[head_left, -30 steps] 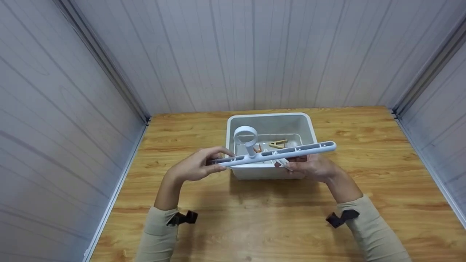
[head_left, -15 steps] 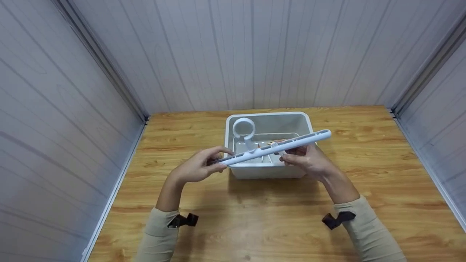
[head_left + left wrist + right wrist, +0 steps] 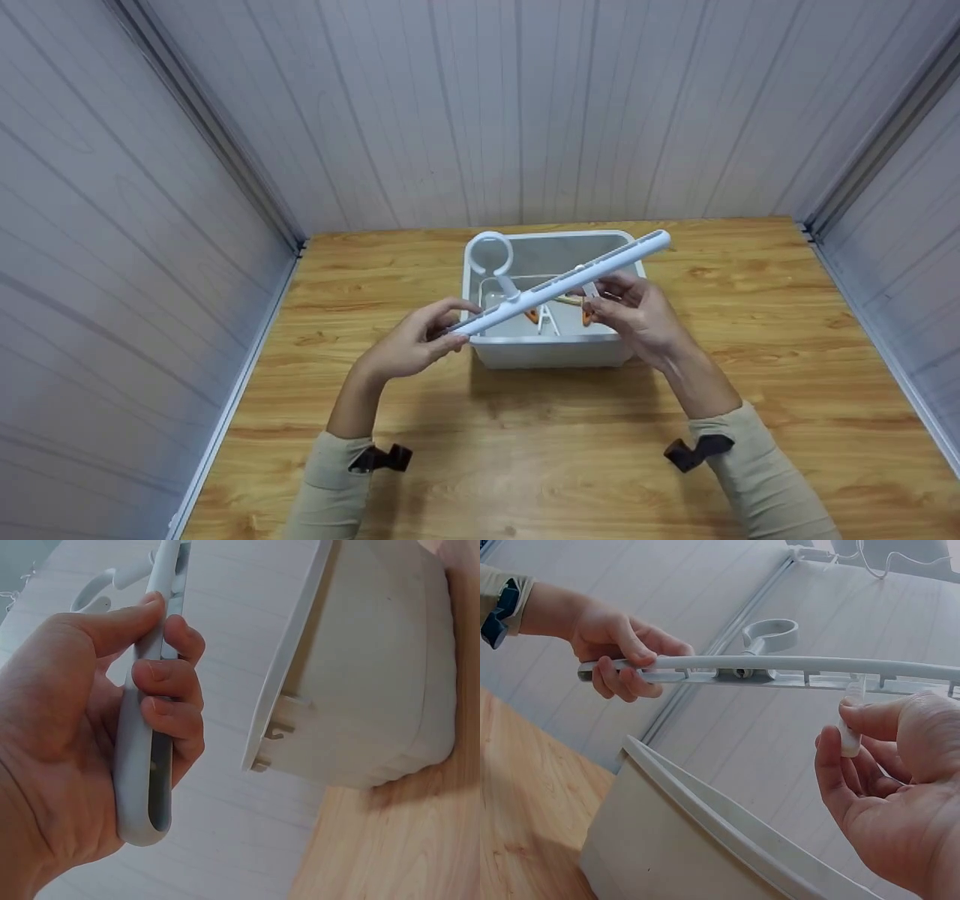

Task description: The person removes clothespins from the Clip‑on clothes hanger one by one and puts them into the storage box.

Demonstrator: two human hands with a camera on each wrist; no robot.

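Above the worktop's back-middle bin [image 3: 555, 352], the left hand [image 3: 409, 349] is curling round one end of a smooth white hanger bar [image 3: 559, 285]; the right hand [image 3: 637, 319] is pinching a white clip [image 3: 849, 736], shown only by the right wrist view.

The white rectangular plastic bin [image 3: 553, 352] stands on the wooden surface [image 3: 750, 375], towards its far edge, in front of the grey panelled back wall [image 3: 525, 112]; the long white plastic hanger bar with a ring hook [image 3: 562, 283] is held above the bin, slanting from near left to far right; the left hand [image 3: 409, 346] holds its near-left end, left of the bin; the right hand [image 3: 634, 319] is over the bin's right side, under the bar, pinching a small white clip [image 3: 851, 736] that hangs from it; more clips [image 3: 547, 315] lie inside the bin.
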